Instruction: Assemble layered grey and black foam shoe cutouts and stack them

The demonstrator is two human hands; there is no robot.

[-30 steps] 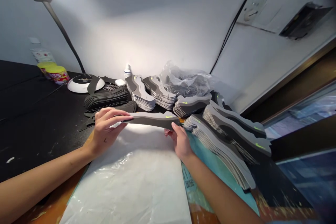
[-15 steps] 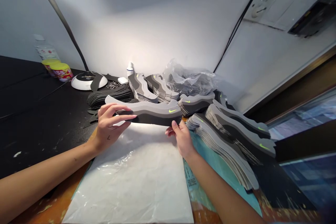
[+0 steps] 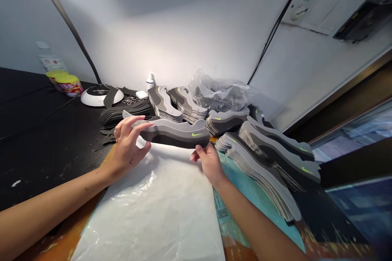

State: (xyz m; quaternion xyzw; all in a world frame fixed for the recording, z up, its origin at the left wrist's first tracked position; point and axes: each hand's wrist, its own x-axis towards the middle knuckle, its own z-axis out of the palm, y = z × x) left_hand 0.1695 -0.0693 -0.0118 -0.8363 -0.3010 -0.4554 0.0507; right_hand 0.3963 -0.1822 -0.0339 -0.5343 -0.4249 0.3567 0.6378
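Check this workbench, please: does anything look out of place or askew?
The stack of grey shoe-shaped foam cutouts on the teal board leans and fans sideways, less squared than the stacks behind it. A black foam strip lies across the round white lamp base.

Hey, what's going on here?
A person is holding a grey layered foam shoe-shaped cutout with a lime-green swoosh between their left hand and right hand, above a white plastic sheet. Stacks of similar cutouts sit nearby, with a crumpled clear plastic bag behind them.
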